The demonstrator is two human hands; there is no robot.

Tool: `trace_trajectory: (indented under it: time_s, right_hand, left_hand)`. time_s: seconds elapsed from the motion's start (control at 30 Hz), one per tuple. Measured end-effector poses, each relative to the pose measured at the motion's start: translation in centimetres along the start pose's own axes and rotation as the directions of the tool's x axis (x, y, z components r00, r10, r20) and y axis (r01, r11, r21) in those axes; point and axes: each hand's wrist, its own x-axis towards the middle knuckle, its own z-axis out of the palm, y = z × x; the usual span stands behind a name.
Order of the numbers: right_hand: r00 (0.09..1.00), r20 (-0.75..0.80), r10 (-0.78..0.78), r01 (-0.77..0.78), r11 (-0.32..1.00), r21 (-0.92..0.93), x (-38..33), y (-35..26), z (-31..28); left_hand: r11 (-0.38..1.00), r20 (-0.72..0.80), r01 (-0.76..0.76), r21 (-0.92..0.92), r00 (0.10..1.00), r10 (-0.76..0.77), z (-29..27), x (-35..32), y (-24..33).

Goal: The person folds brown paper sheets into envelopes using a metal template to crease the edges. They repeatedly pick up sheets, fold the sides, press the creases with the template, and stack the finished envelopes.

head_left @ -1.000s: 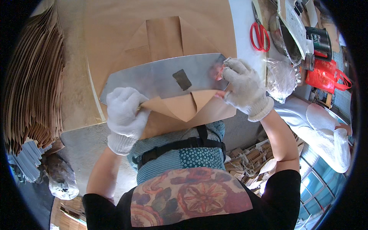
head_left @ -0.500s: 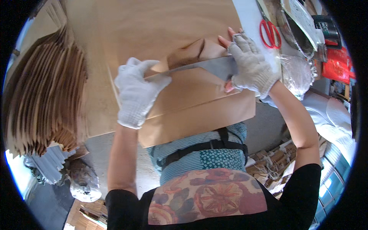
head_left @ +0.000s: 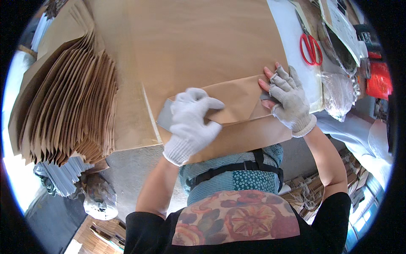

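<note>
My left hand [head_left: 191, 122], in a white knitted glove, lies palm down and flat on the folded flap of a brown kraft-paper bag [head_left: 237, 106], fingers spread loosely toward the right, gripping nothing. My right hand [head_left: 286, 98], in a grey knitted glove with bare fingertips, presses flat on the right end of the same flap, fingers pointing away from me. The two hands are well apart, one at each end of the fold, both pushing down rather than clamped on anything.

The bag lies across the near edge of a broad sheet of brown paper [head_left: 198, 38] that covers the work surface in front of me. A thin grey metal plate [head_left: 165, 120] sticks out of the fold just left of my left hand; most of it is hidden inside the paper.

To my left stands a fanned stack of brown paper bags [head_left: 67, 106], leaning edge to edge, with a bundle of pale blue-white sheets [head_left: 63, 178] below it, partly cut off by the dark rim. At the far right a pair of red-handled scissors [head_left: 311, 46] lies on the white table edge [head_left: 287, 29]. Beside them sit a crumpled clear plastic bag [head_left: 338, 95] and a red package [head_left: 377, 80]; its shape is hard to make out so near the rim.
</note>
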Motion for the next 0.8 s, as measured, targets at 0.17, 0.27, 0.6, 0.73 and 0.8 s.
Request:
trace_trajectory:
  time_s: [0.17,0.27,0.6,0.73,0.8]
  right_hand:
    - [0.984,-0.124,-0.126,0.143,0.979,0.143,3.2,-2.2,1.4]
    - [0.975,-0.173,-0.137,0.179,0.948,0.262,5.5,-6.1,2.0]
    - [0.956,-0.275,0.098,-0.038,0.976,0.214,6.6,-8.6,3.8]
    - [0.962,-0.271,-0.026,0.083,0.976,0.199,6.5,-7.9,5.1]
    - [0.94,-0.325,-0.107,0.18,0.963,0.203,4.9,-5.1,5.6]
  left_hand:
    - [0.991,0.079,-0.117,-0.058,0.989,0.121,-1.0,0.8,-0.2]
    - [0.967,-0.164,-0.142,0.21,0.97,0.178,0.1,-0.4,-1.8]
    - [0.883,-0.264,-0.114,0.456,0.93,0.257,3.8,2.1,0.8]
    - [0.911,-0.226,-0.15,0.385,0.941,0.251,2.2,1.5,-0.1]
    - [0.907,-0.206,-0.217,0.362,0.93,0.305,2.0,0.9,-1.9]
